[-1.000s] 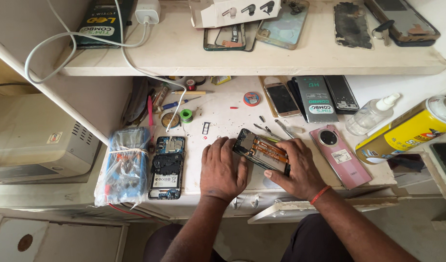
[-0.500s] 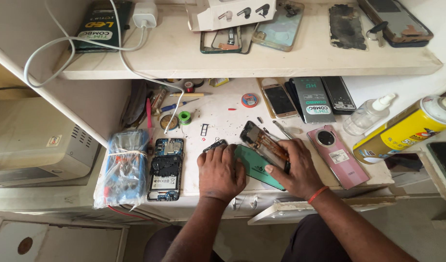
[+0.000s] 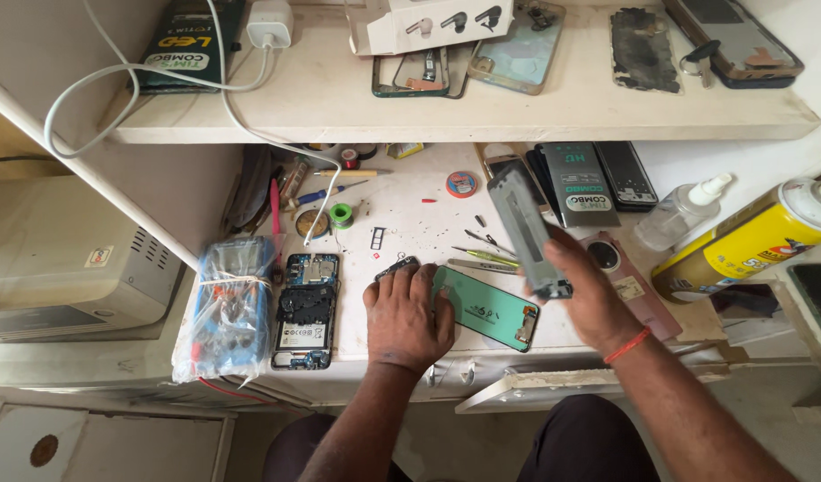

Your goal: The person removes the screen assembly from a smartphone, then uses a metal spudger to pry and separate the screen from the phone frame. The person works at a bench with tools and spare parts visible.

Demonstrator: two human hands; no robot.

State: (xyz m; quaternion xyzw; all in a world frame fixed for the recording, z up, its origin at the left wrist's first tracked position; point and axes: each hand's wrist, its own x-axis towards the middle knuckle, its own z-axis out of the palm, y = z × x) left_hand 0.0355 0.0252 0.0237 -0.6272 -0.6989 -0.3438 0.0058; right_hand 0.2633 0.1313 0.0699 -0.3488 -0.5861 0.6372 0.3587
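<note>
Hands: two, the left hand (image 3: 409, 314) flat on the worktop (image 3: 410, 214), the right hand (image 3: 589, 290) lifted.
Grey phone frame (image 3: 525, 228): one, held in the right hand.
Green phone back cover (image 3: 484, 309): one, lying by the left hand.
Opened phone (image 3: 306, 310) with its board showing: one.
Pink phone (image 3: 626, 287): one.
Yellow spray can (image 3: 750, 241): one.
Clear squeeze bottle (image 3: 680, 214): one.
Plastic-wrapped bundle (image 3: 228, 308) of blue parts: one.
Tweezers (image 3: 485, 258): one pair seen clearly.
White charger plug (image 3: 269, 22) on the shelf (image 3: 339, 107): one.
Flat dark boxes (image 3: 578, 183) under the shelf: two or three, the count uncertain.
</note>
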